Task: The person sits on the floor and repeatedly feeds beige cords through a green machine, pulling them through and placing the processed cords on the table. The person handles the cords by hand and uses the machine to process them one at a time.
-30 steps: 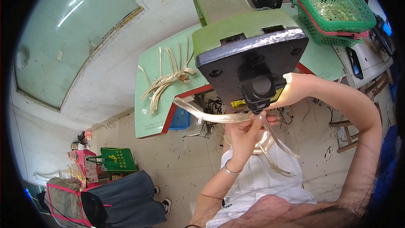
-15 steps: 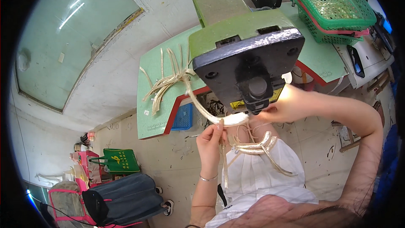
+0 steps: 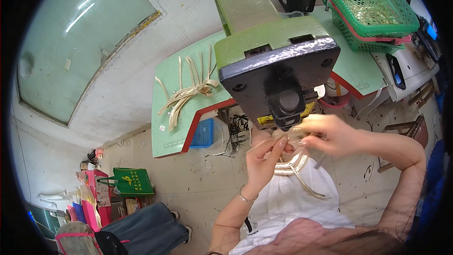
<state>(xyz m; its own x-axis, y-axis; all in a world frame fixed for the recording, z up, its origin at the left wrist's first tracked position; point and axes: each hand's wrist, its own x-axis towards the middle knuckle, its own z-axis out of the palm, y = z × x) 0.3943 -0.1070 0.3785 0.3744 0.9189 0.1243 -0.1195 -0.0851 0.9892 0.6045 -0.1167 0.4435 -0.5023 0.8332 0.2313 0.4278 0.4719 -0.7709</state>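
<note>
Below the black head of a green sewing machine (image 3: 283, 61), my two hands are close together. My left hand (image 3: 263, 160) is closed, thumb and fingers pinching a pale gold strap (image 3: 293, 135) that is mostly hidden by the fingers. Just to its right, my right hand (image 3: 330, 134) has its fingertips bent together at the same spot; what they grip is too small to make out. Curved gold straps (image 3: 298, 163) with a dangling tail lie on my white clothing, right under the hands.
A bundle of gold straps (image 3: 188, 93) rests on the green tabletop (image 3: 166, 141), left of the machine. Stacked green and pink baskets (image 3: 373, 7) stand at the far right beside a phone (image 3: 395, 71). A blue basket (image 3: 202, 133) is under the table.
The long curved gold strap no longer stretches from the table bundle to the machine. My left hand has moved right and up, to my right hand, which has come slightly lower.
</note>
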